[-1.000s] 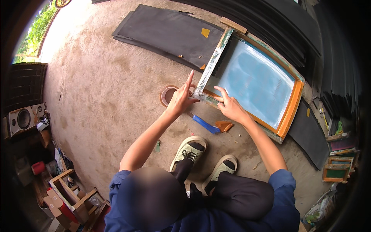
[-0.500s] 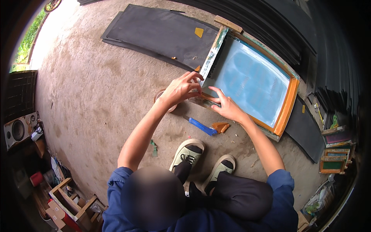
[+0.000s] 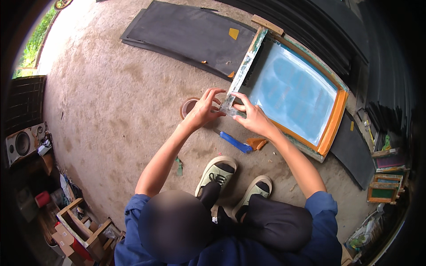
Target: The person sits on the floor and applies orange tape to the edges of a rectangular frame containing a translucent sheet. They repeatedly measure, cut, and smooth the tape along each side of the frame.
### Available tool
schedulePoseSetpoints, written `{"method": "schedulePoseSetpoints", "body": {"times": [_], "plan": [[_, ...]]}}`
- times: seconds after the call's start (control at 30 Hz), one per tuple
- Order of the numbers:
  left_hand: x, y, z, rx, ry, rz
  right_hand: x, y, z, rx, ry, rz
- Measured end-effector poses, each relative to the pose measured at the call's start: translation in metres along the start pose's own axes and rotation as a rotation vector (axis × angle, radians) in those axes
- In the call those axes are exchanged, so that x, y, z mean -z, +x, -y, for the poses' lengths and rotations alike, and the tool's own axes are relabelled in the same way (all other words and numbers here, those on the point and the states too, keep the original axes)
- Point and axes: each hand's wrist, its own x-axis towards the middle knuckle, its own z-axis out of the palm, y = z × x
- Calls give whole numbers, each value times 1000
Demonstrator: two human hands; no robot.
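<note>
A screen printing frame (image 3: 330,128) with a blue mesh lies tilted ahead and to the right, its wooden sides partly covered in orange-brown tape. Both my hands are at its near left corner. Between them is a small clear, shiny strip (image 3: 228,110), looking like tape or film. My left hand (image 3: 205,108) has its fingers curled around the strip's left end. Thumb and fingers of my right hand (image 3: 253,116) bend around its right end, over the frame's edge. Beside my left wrist lies a roll of brown tape (image 3: 183,106), partly hidden by that hand.
A blue-handled cutter (image 3: 235,142) and crumpled orange-brown tape (image 3: 256,143) lie on the concrete floor before my shoes (image 3: 217,175). Dark sheets (image 3: 186,37) lie beyond the frame on the left. Small frames (image 3: 384,186) stand at the right; a speaker (image 3: 23,142) at the far left.
My right hand has risen and turned, its fingers now bent opposite the left ones. My left hand has shifted slightly left and down, uncovering more of the tape roll. The clear strip now shows.
</note>
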Motion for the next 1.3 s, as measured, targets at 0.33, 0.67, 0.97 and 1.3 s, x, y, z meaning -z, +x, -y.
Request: {"method": "schedulePoseSetpoints", "body": {"times": [0.33, 0.67, 0.97, 1.3], "plan": [[5, 19, -22, -357, 481, -62, 32, -30, -25, 80, -65, -216], [4, 33, -31, -501, 573, 15, 10, -30, -26, 313, -293, -392], [4, 22, -22, -621, 627, 53, -3, -36, -31, 438, -497, -400], [-12, 3, -17, -236, 479, -178, -6, -40, -38, 546, -629, -409]]}}
